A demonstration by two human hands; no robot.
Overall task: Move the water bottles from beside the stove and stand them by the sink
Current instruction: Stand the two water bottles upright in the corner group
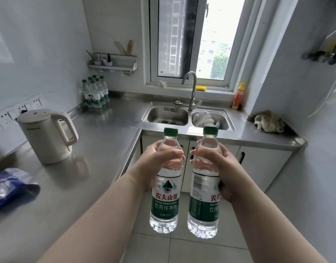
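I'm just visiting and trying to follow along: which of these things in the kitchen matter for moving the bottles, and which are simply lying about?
Part of the job:
- left hand gripping one water bottle
- right hand gripping the other bottle
- sink
- bottles already standing in the counter's corner

Just lying about:
- kettle
- blue packet
- rag
- orange squeeze bottle
- wall rack

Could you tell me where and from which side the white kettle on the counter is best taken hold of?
Grip the kettle by its looped handle, coming from the right, the sink side: the handle juts out that way with an open gap for fingers, and the body is wide and smooth.
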